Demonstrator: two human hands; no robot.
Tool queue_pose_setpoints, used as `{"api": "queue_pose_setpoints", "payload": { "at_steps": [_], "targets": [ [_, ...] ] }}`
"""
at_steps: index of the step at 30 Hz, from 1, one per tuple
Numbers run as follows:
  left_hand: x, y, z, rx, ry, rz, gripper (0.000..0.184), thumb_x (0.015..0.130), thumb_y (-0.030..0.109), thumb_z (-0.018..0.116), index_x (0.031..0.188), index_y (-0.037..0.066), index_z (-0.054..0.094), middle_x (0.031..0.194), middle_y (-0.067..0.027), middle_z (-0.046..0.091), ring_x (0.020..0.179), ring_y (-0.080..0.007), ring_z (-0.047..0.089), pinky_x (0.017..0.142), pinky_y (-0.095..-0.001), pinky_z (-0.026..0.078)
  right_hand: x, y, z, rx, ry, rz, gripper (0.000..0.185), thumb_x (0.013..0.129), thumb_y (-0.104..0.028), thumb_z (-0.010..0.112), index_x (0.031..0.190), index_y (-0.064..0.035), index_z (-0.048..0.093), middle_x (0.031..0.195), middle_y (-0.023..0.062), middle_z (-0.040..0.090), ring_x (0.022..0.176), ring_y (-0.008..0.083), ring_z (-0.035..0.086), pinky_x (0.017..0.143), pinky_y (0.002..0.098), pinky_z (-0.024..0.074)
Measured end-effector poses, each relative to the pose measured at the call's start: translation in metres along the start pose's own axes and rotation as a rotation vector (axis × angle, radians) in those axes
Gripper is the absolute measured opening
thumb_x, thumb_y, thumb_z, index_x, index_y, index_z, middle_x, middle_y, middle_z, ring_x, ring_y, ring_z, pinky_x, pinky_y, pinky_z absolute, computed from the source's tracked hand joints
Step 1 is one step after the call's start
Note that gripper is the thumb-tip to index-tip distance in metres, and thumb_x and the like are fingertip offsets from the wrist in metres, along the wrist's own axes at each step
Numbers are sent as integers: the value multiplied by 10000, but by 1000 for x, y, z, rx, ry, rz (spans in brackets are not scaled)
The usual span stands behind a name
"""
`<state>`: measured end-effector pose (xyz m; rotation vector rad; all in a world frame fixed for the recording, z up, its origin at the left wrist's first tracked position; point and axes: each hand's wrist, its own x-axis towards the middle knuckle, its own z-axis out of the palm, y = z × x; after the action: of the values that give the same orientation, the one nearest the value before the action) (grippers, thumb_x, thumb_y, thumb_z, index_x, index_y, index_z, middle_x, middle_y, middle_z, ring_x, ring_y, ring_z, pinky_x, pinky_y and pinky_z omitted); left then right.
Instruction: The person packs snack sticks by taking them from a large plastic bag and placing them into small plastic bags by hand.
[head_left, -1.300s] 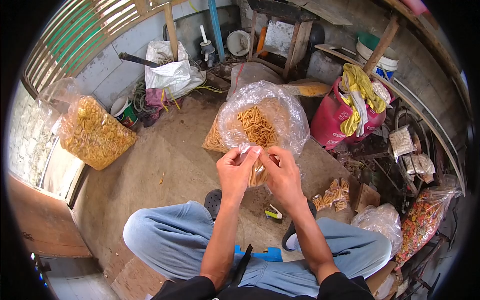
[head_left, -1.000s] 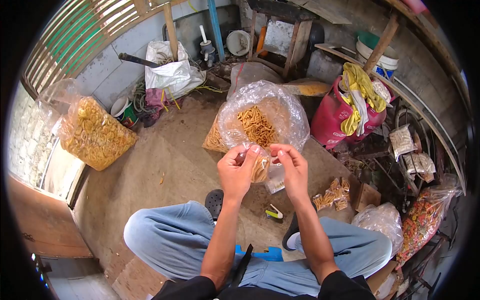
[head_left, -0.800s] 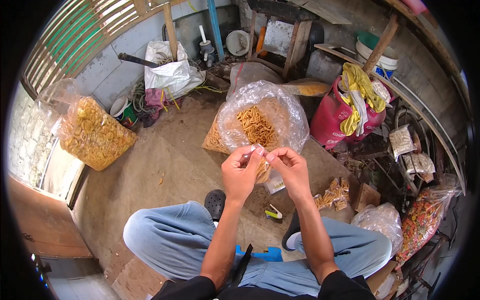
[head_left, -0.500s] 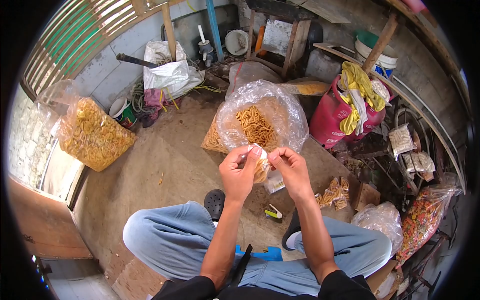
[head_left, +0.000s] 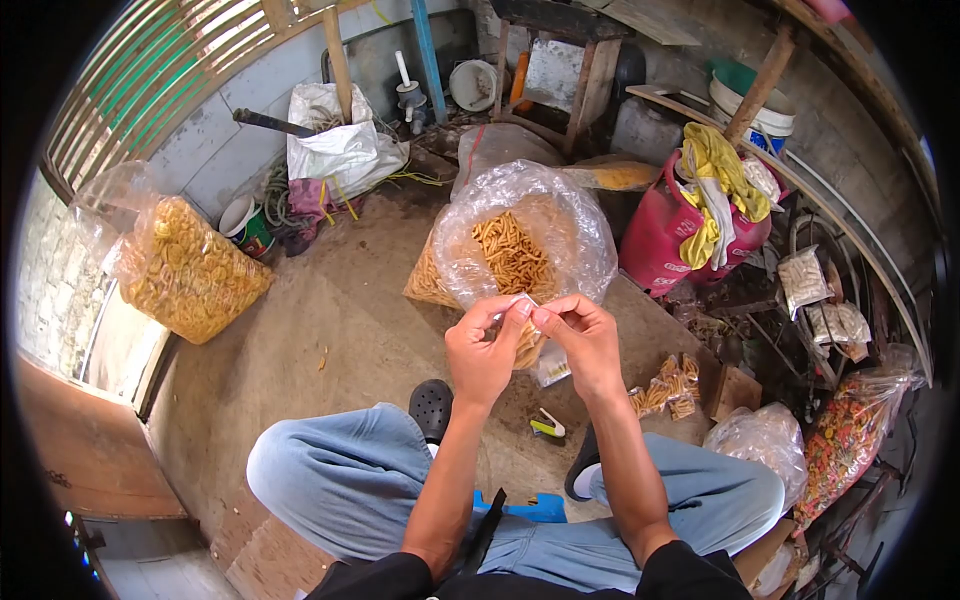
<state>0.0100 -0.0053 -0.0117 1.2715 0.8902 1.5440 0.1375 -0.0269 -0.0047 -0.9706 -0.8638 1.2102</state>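
Between my two hands hangs a small clear plastic bag point(head_left: 527, 345) with tan stick snacks inside. My left hand point(head_left: 484, 345) pinches one side of its top edge, and my right hand point(head_left: 583, 345) pinches the other, thumbs nearly touching. Just beyond them stands a large open plastic sack point(head_left: 590, 225) of brown stick snacks point(head_left: 512, 250). Partly behind my right hand lies a clear packet with a printed label point(head_left: 551, 366). A green stapler point(head_left: 548, 425) rests on the floor below my hands.
Several filled snack packets point(head_left: 668, 388) lie to the right on the floor. A big bag of yellow snacks point(head_left: 195, 270) stands at left. A pink gas cylinder point(head_left: 655, 235) draped with a yellow cloth point(head_left: 735, 185) is at right, near a bag of colourful snacks point(head_left: 848, 435).
My hands have drawn closer together at the bag's top edge. The bag's white opening shows less now, gathered between the fingertips.
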Motion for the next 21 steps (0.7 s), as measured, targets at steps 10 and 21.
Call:
{"api": "queue_pose_setpoints", "payload": {
  "at_steps": [10, 21],
  "targets": [
    [1, 0, -2, -19, -75, -59, 116, 868, 61, 657, 932, -36, 657, 859, -61, 682, 775, -85, 625, 694, -221, 502, -2, -12, -1, -106, -37, 41, 156, 824, -46, 693, 965, 20, 693, 905, 67, 688, 824, 90, 617, 764, 226, 488],
    [10, -1, -18, -260, -304, -263, 193, 874, 46, 638, 1038, -56, 634, 972, -80, 673, 837, -97, 628, 757, -230, 511, 3, -10, -13, -103, 21, 90, 132, 830, -61, 682, 929, 26, 680, 865, 66, 685, 782, 97, 623, 734, 229, 489]
  ]
}}
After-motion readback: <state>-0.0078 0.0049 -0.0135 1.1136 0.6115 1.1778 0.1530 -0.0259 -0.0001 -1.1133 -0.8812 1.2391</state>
